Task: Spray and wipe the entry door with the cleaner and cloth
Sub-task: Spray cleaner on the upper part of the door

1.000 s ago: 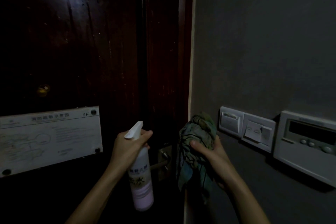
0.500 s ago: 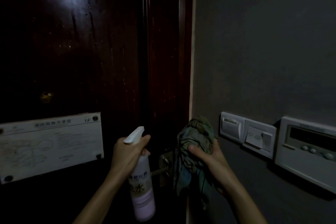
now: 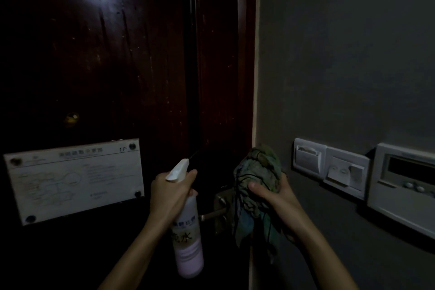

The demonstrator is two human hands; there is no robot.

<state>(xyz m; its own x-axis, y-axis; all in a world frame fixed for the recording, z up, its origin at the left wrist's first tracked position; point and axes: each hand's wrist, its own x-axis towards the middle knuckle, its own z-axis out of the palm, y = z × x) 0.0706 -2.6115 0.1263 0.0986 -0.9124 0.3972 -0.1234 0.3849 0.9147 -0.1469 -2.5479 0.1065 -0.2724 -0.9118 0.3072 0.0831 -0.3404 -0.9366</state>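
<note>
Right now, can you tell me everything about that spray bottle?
The spray bottle looks like pale pinkish plastic, with a white trigger head and a label of dark characters. It is held in the air, nearly upright, with its nozzle aimed up at the dark door. The left hand grips its neck.

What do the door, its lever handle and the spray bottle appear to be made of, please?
The door looks like dark reddish wood or veneer with a glossy varnish: streaky grain, bright glare. The lever handle seems metal, with a dull grey sheen. The spray bottle appears opaque plastic, pale pink with a white trigger head.
</note>
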